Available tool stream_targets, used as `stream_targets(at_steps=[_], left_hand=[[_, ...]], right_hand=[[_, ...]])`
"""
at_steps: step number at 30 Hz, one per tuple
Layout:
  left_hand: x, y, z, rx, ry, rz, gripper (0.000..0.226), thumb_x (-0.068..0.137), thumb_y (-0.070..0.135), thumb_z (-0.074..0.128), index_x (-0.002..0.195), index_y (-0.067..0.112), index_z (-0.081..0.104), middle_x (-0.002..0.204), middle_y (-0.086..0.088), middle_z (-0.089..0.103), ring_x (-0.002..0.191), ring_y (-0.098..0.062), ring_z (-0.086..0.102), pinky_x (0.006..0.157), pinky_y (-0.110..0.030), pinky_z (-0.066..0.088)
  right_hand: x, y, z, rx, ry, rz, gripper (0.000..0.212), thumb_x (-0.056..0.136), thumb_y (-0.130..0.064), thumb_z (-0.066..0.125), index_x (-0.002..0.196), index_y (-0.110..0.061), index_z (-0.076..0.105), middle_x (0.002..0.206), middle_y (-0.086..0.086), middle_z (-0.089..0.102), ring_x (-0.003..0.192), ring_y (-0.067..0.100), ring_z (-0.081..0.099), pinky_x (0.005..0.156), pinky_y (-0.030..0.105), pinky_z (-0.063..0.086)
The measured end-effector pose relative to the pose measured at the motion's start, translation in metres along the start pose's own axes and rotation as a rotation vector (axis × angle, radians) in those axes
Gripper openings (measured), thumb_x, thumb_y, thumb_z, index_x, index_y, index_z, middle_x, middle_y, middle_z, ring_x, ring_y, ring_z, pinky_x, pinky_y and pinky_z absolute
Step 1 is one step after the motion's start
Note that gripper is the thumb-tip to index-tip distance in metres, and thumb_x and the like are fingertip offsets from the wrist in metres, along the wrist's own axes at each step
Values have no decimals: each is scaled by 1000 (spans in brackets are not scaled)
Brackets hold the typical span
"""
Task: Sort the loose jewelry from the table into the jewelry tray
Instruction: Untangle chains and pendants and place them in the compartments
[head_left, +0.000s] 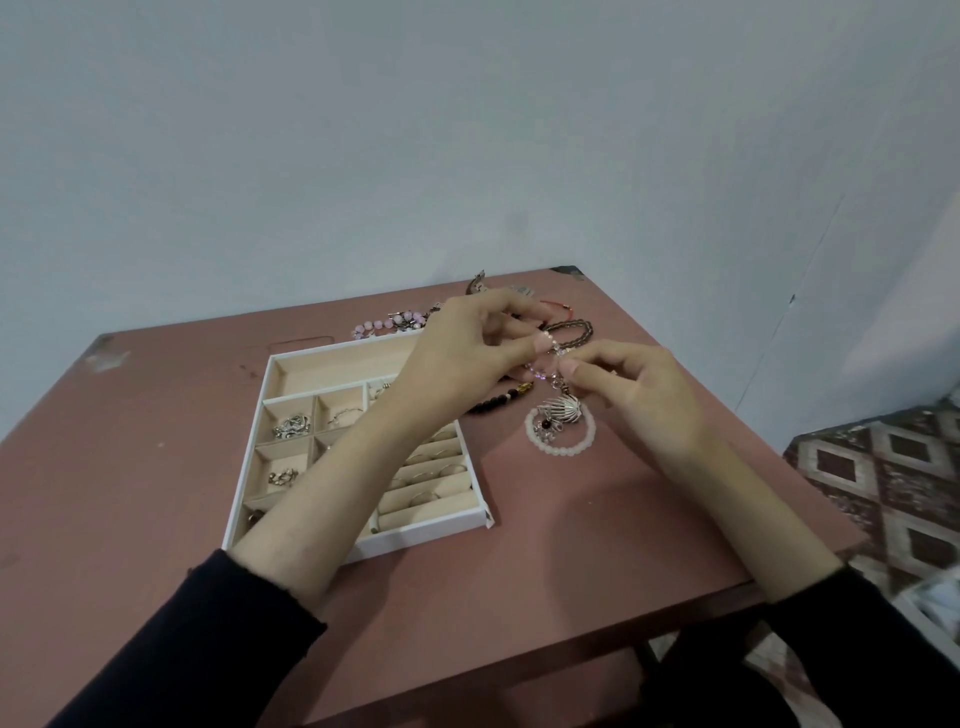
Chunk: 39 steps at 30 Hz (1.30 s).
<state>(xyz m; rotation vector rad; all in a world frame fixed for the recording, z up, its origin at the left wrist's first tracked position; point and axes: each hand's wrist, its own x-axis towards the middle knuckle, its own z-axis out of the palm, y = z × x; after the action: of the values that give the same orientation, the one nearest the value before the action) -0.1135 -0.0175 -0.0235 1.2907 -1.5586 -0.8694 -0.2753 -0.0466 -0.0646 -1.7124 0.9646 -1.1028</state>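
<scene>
Dark sleeves (208, 639) frame the bottom of the head view, and both bare forearms reach forward over a pink table (597, 519). Its near edge runs just past the cuffs, its right edge borders a patterned floor (883, 467), and its far edge meets a pale wall (415, 130). The left forearm crosses above the white jewelry tray (358, 348), hiding part of its middle. The left hand (467, 358) is curled, thumb and forefinger pinching one end of a beaded strand (540, 370) of clear and purplish beads, held up off the table. The right hand (639, 389) pinches the other end, its remaining fingers loosely bent. A silver shell charm (563, 413) shows just below the pinch, over a white bead bracelet (561, 447) that lies on the table; whether the charm hangs from the strand cannot be told. A black bead bracelet (493, 402) lies just beside the tray's right wall. Beyond the hands lie a brown bead bracelet (576, 332), a red cord (558, 306) and a pink bead bracelet (379, 325), the last close to the tray's far rim. Silver pieces (292, 425) sit in the tray's small left compartments, and rings (431, 467) stand in its padded slots. Bare tabletop stretches left of the tray, in front of it, and right of the right hand out to the table's edge.
</scene>
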Motion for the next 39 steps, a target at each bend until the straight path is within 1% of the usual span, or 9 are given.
stream_targets(at_steps=[3,8,10,14,20,23,29,34,39], left_hand=[[-2,-3,-2,-23,-10,-6,22,84,2,65,105,7,64,82,-7,70,64,-8,65,61,-16,53],[-4,-6,-3,35,22,12,20,81,2,66,99,11,64,88,-11,70,69,-12,65,58,-9,48],[-4,-5,-4,42,31,16,20,82,2,66,99,12,65,85,-8,68,68,-10,64,57,-7,46],[-4,-4,-3,65,36,22,20,84,2,64,102,9,65,88,-8,69,67,-7,65,58,-8,48],[-6,-3,-2,24,48,27,20,81,2,66,100,11,65,79,-2,65,64,-7,62,56,-7,46],[-8,-6,-2,-44,50,14,23,78,0,69,95,15,64,80,-6,66,67,-16,66,60,-14,52],[-9,-14,1,-129,79,23,27,77,-3,70,94,16,63,82,-8,65,67,-14,67,66,-23,56],[-9,-18,5,-120,108,49,30,77,-2,70,98,19,63,85,-7,67,76,-26,70,77,-35,58],[-11,-18,7,-185,40,27,36,77,-4,69,106,15,59,90,-8,67,68,-10,67,67,-19,55]], right_hand=[[0,0,0,-82,36,-3,11,86,-11,63,80,-8,71,69,1,62,60,4,47,61,13,39],[0,10,3,-561,101,-160,16,79,-5,64,77,-20,70,75,1,64,77,17,51,68,17,36],[-3,11,1,-602,52,-180,16,77,-8,66,80,-24,70,74,-5,60,81,15,48,71,11,34],[-4,7,3,-553,-60,-142,9,76,-27,74,85,-23,73,81,-7,58,84,3,42,77,10,32],[-2,4,3,-364,-3,-136,14,78,-15,73,71,-27,70,73,-7,60,72,3,47,68,11,35],[-4,0,-1,-210,22,-73,16,81,-11,68,72,-24,68,76,-3,66,67,7,52,66,14,39],[-4,-1,-1,-115,-28,-2,9,85,-15,64,80,-14,72,85,13,69,74,11,54,70,21,41],[-4,0,1,-123,-35,-6,8,79,-9,71,77,-16,71,74,-8,66,67,4,57,65,9,44],[-3,0,-1,-94,26,0,5,82,-13,69,85,-11,72,82,6,70,70,10,56,68,17,44]])
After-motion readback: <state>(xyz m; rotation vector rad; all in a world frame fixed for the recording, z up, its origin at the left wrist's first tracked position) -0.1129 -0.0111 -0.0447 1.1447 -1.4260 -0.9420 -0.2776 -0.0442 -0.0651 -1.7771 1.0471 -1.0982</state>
